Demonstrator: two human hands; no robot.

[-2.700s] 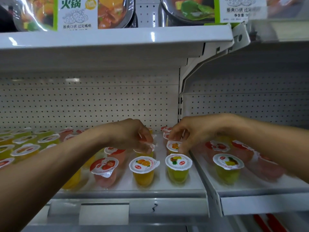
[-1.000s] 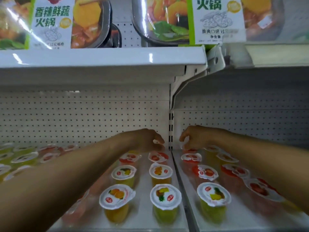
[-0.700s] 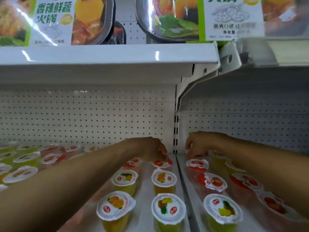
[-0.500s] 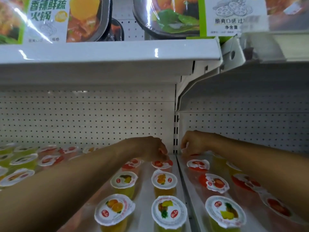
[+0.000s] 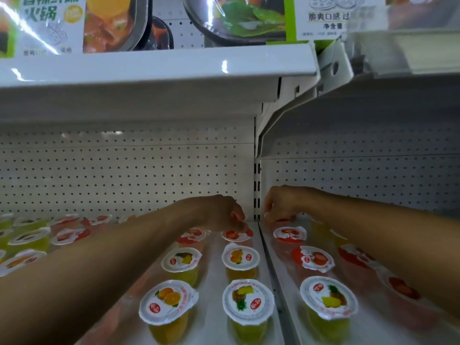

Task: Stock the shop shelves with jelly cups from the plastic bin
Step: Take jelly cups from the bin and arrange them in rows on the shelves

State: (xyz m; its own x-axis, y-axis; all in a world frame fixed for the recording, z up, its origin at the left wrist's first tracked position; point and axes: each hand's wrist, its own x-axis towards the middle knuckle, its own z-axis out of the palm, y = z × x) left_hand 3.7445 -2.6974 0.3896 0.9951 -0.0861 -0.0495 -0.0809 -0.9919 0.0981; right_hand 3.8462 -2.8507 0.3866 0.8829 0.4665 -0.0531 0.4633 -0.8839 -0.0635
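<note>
Open room above the jelly cups (image 5: 240,257), under the upper shelf (image 5: 154,68). Bare lane of shelf floor (image 5: 211,270) between two cup columns. Behind, pegboard wall (image 5: 124,175).

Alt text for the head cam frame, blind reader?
Left hand and right hand reach to the back of a white shelf, fingers curled over red-lidded jelly cups at the pegboard. More jelly cups stand in rows in front.
</note>
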